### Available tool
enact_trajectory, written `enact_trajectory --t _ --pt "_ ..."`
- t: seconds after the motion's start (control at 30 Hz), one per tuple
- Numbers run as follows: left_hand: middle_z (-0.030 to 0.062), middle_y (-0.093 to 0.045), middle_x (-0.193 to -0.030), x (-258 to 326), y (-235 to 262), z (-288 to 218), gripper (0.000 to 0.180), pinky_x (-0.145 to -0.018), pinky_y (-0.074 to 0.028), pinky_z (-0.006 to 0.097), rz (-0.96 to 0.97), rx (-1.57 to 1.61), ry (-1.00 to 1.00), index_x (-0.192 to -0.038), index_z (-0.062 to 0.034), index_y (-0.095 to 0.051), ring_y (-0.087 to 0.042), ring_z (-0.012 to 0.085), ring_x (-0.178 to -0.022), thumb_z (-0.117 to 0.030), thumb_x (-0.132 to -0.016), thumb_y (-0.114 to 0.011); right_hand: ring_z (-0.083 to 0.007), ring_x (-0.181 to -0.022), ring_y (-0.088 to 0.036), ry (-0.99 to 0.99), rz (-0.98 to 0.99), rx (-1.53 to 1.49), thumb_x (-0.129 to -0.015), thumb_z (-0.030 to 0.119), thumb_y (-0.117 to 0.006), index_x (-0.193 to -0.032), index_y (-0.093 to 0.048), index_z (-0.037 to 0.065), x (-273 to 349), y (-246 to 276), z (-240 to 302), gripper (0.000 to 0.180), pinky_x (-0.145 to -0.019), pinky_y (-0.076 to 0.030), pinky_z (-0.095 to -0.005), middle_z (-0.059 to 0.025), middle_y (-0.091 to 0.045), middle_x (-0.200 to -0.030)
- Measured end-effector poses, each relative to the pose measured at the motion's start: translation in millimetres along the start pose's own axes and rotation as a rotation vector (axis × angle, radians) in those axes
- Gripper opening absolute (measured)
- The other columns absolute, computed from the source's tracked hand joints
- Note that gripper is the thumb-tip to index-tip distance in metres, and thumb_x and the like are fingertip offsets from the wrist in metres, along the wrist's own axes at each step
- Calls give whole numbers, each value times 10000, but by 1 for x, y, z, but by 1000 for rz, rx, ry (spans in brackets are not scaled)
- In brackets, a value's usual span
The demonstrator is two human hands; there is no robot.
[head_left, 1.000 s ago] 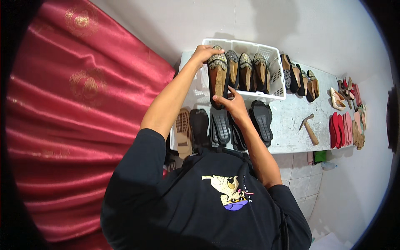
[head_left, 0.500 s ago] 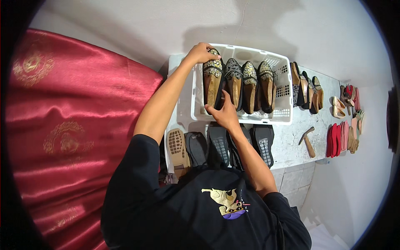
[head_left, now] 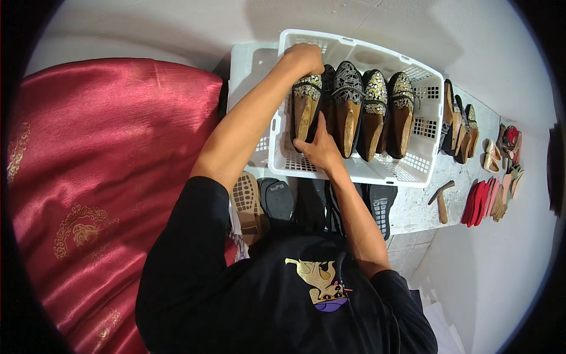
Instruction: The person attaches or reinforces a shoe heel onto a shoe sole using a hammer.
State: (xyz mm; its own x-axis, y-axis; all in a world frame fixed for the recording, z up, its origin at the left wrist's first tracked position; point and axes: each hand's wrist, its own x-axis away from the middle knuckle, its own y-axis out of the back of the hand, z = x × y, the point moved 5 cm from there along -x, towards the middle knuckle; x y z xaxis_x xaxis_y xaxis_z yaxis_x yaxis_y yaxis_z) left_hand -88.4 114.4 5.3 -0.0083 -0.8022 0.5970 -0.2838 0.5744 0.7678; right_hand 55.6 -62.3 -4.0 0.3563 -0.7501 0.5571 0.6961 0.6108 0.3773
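Observation:
A white plastic basket (head_left: 413,171) stands on a pale table and holds several embroidered slip-on shoes set on edge. My left hand (head_left: 303,58) grips the toe end of the leftmost brown shoe (head_left: 305,109) at the basket's far rim. My right hand (head_left: 316,147) closes on the heel end of the same shoe near the basket's front wall. Beside it stand a black patterned shoe (head_left: 348,106) and two gold-topped ones (head_left: 402,112).
Shoe soles (head_left: 277,200) lie in a row on the table's near edge, with a hammer (head_left: 441,197) to the right. More shoes (head_left: 457,124) and red insoles (head_left: 479,203) line the table's right end. A red satin cloth (head_left: 112,177) fills the left.
The view has closed in on the basket. Both hands stay on the leftmost shoe, which now stands lower between the basket's left wall and the black shoe.

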Motion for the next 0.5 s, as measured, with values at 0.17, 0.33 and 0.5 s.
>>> enact_trajectory --t 0.17,0.33,0.5 --pt "223 -683 -1162 -16 -7 7 403 -923 -544 442 41 19 58 -1087 -5 -723 -670 359 -1085 -145 -718 -645 -484 -1100 -608 42 40 110 -770 280 -773 -1481 -40 -164 -19 -19 -2 1113 -955 -491 -430 -411 -592 -1136" --pt "235 -675 -1170 -13 -3 2 410 -923 -545 434 19 30 83 -1093 14 -714 -668 365 -1086 -132 -714 -653 -492 -1104 -601 -60 165 182 -805 303 -745 -1472 42 -172 -22 -17 -2 1136 -972 -488 -423 -414 -587 -1147" --pt "204 -687 -1172 -12 -6 1 415 -936 -538 456 21 -29 96 -1112 -19 -720 -667 353 -1103 -132 -715 -679 -500 -1032 -635 37 157 313 -858 347 -692 -1459 42 -191 -28 -30 -4 1090 -931 -505 -449 -426 -604 -1075"
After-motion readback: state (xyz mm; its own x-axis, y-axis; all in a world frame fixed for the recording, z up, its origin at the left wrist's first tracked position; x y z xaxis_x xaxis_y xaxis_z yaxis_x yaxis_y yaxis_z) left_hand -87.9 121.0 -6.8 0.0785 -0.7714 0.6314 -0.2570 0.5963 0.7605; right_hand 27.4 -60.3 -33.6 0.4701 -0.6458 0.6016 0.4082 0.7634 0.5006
